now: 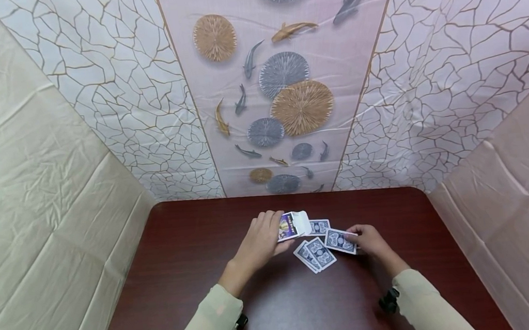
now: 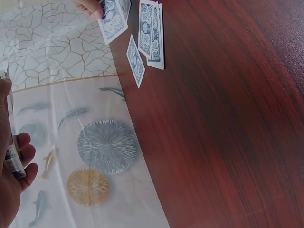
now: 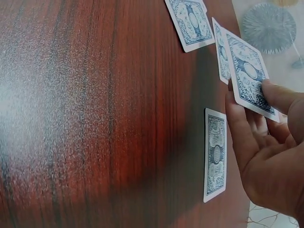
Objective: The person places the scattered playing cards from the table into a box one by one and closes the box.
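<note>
One blue-backed card (image 1: 339, 241) is held clear of the bench (image 1: 184, 275) by the right hand (image 1: 368, 239), its fingers clamped on one end with the thumb on top and the others beneath. That edge pinch probably serves to leave most of the card uncovered and easy to angle. Left of it, the left hand (image 1: 260, 232) has its fingers wrapped round a printed card box (image 1: 288, 226), thumb on the near side, likely to steady a light carton without blocking its mouth; the white flap (image 1: 303, 223) hangs open toward the cards. Just beyond the flap lies a single card (image 1: 320, 227), and nearer the person two overlapping cards (image 1: 322, 253) lie askew, back up, looking dropped rather than squared. A further card (image 3: 215, 154), visible in the right wrist view, lies flat near the right hand. The bench is dark red-brown with wood grain, rounded far corners and a pale glare toward the near side. Behind it hangs a white cloth (image 1: 113, 83) with gold crackle lines, split by a pinkish panel (image 1: 235, 84) of fish and round pleated motifs; creased cream drapes (image 1: 39, 203) close both sides.
</note>
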### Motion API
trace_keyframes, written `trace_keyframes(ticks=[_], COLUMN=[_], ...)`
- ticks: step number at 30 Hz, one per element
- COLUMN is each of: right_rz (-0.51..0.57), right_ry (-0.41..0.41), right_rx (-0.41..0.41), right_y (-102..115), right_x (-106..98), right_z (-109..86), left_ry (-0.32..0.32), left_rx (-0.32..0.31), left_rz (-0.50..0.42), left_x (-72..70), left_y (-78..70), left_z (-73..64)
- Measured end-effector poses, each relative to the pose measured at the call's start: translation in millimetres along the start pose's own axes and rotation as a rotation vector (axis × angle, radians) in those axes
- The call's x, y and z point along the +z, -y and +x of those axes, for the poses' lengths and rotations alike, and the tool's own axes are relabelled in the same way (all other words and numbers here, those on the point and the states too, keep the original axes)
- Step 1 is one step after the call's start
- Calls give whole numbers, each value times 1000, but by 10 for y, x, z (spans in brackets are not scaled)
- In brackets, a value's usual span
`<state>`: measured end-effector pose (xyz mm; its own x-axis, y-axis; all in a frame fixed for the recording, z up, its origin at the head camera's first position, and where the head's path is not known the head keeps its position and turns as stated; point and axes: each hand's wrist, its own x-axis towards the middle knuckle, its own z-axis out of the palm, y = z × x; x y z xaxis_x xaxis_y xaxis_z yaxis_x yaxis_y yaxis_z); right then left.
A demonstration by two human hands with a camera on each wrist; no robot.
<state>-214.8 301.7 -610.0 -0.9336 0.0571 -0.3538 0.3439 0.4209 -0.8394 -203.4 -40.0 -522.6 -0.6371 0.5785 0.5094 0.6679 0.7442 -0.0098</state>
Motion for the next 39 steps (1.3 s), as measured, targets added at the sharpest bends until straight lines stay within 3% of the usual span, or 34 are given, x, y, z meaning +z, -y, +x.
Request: trace_keyframes(ticks=[8,15,21,25,33,39], right_rz=[91,61,22,9,94,80], right_ry=[47,53,-3,-30,-5,-8], right_rx=[-52,-165,-221,-217,-201,-215], right_y=[94,171,233,289,428,540], right_x=[-25,-15,-31,-57,-129,-216], right_z=[-125,-195,-234,-282,-382,-438], left_ry=[19,25,48,46,26,30], left_rx=[1,0,-9,-7,1,2], left_rz=[-4,-14,-24,-20,-21,-20], left_x=[-18,-5,10,6,10,24], left_y=[-20,-26,-31,-28,-24,-31], left_z=[17,23,26,19,18,31])
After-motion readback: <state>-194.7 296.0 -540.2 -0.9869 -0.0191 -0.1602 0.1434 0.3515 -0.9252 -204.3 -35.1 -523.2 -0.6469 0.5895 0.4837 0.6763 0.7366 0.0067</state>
